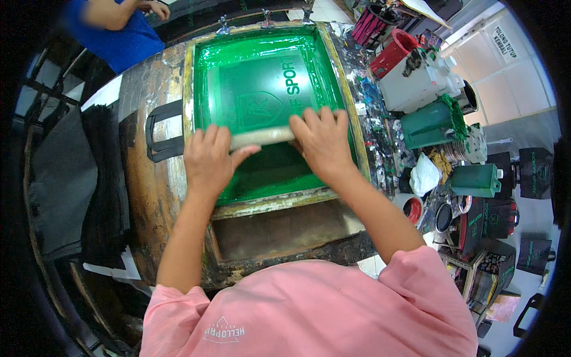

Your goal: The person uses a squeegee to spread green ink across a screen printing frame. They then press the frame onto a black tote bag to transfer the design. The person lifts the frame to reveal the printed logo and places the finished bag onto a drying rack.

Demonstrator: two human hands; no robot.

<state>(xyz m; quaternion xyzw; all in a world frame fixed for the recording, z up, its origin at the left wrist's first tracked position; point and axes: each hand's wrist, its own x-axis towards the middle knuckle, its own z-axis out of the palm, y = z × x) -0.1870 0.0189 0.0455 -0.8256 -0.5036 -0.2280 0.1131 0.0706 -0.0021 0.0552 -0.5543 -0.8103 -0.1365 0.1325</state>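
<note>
A screen-printing frame lies on a stained wooden table in front of me, its mesh coated in green ink with lettering and a shield outline showing. Across the mesh runs a squeegee with a pale handle. My left hand is closed round its left end, the thumb lying along the near side. Round the right end, my right hand is closed, fingers over the top. The squeegee's blade is hidden below the handle and hands. Black strap handles stick out from under the frame's left side.
Hinge clamps hold the frame's far edge. Ink-smeared containers crowd the right: a red bucket, a white jug, a green jug. Black fabric pieces are stacked left. A person in blue stands at far left.
</note>
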